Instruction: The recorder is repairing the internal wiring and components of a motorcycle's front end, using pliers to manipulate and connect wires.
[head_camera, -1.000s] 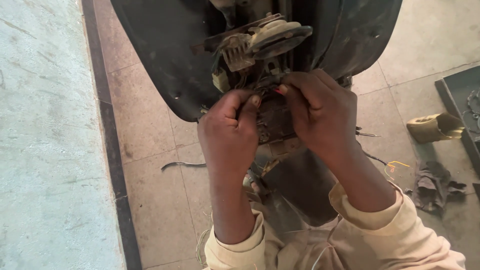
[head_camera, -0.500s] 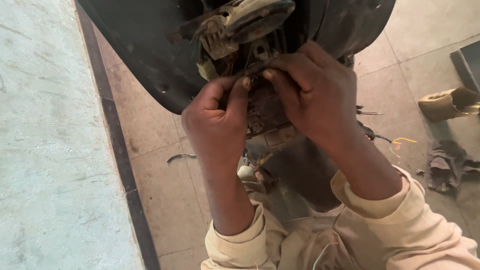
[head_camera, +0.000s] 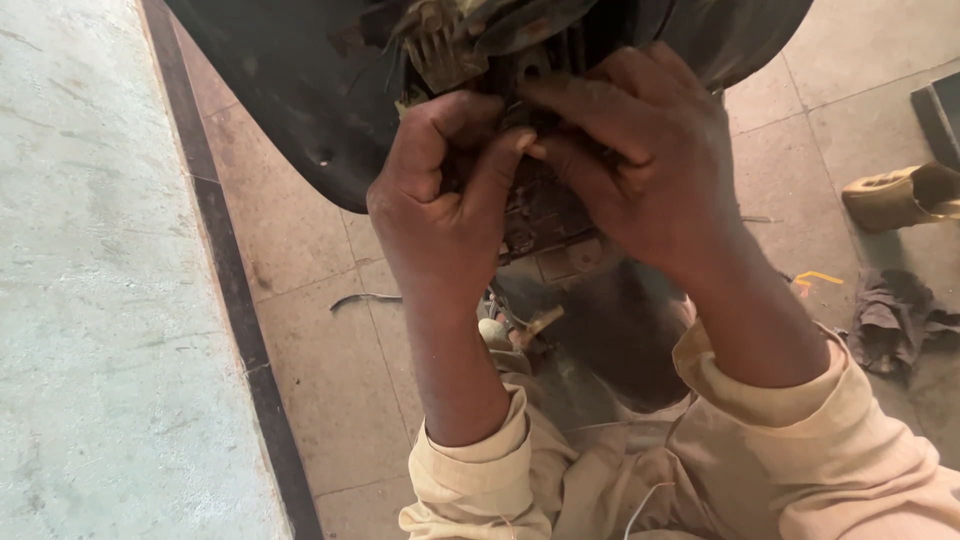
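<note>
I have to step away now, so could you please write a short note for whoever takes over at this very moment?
Left hand: closed on the grimy dark metal mechanism set in the large black curved panel; thumb meets the other hand's fingers.
Right hand: fingers pinch the same spot from the far side.
Nearby on the tiled floor: tan sandal, crumpled dark rag, thin bent metal strip.
Done: cannot tell; the hands hide the part.
Left: the mechanism sits in the panel, both hands on it.
</note>
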